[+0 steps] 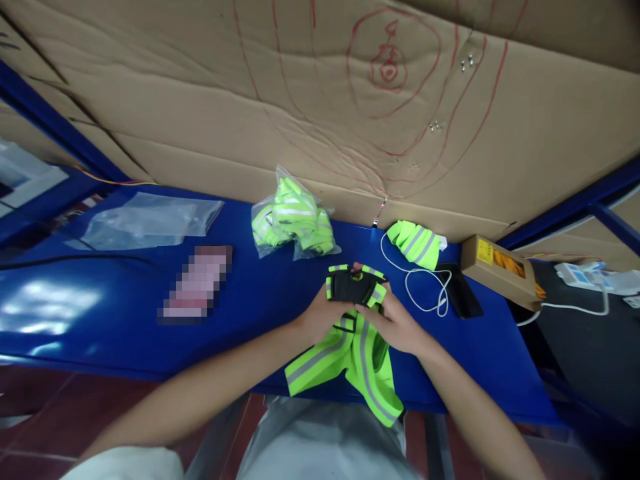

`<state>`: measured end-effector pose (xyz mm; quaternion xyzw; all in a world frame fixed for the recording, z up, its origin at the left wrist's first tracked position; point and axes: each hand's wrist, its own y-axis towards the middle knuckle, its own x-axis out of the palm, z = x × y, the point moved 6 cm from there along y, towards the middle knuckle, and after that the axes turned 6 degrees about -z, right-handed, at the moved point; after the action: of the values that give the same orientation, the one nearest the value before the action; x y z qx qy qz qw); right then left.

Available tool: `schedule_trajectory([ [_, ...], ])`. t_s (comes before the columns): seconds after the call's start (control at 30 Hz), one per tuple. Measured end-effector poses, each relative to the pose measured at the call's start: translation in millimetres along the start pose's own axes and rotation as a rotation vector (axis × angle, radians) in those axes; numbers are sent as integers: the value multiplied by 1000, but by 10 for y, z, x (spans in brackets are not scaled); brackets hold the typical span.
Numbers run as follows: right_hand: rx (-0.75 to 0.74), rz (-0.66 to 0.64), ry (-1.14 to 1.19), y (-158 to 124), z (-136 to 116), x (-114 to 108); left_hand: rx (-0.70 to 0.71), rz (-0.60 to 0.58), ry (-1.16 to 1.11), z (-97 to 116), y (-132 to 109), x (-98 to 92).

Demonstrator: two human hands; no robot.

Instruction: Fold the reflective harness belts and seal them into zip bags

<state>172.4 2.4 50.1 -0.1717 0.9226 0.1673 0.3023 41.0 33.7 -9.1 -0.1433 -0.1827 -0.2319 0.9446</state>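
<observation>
A neon-green strap harness (370,360) with grey reflective stripes and a black centre patch is held up at the front edge of the blue table. My left hand (323,317) grips its left side, thumb on the black patch, with a black buckle just below. On the right side my right hand (395,320) is closed round the green straps, its thumb meeting the lower edge of the patch. Fingertips show above the patch; the other fingers are hidden behind it. Two strap ends hang over the table edge.
Bagged green straps (293,217) lie at the back of the blue table (270,287), with clear plastic bags (150,220) further left. Rolled green straps (415,243), a white cable (417,307), a black tray (460,293) and a cardboard box (495,270) sit right.
</observation>
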Motion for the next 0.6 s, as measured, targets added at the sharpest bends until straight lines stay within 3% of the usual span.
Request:
schedule_trajectory([
  [0.07, 14, -62, 104, 10, -8, -38, -7, 9, -9, 21, 42, -50],
  [0.17, 129, 2, 283, 64, 53, -160, -10, -17, -22, 72, 56, -36],
  [0.27, 209, 31, 307, 145, 28, -234, -19, -48, -52, 118, 24, 31],
  [0.37, 168, 70, 263, 218, -138, -320, -37, -123, -122, 178, -19, 115],
  [0.5, 112, 178, 170, 259, -381, -462, -117, -452, -385, 277, -118, 323],
  [0.6, -123, 163, -57, 268, -634, -528, -124, -509, -470, 356, -179, 314],
])
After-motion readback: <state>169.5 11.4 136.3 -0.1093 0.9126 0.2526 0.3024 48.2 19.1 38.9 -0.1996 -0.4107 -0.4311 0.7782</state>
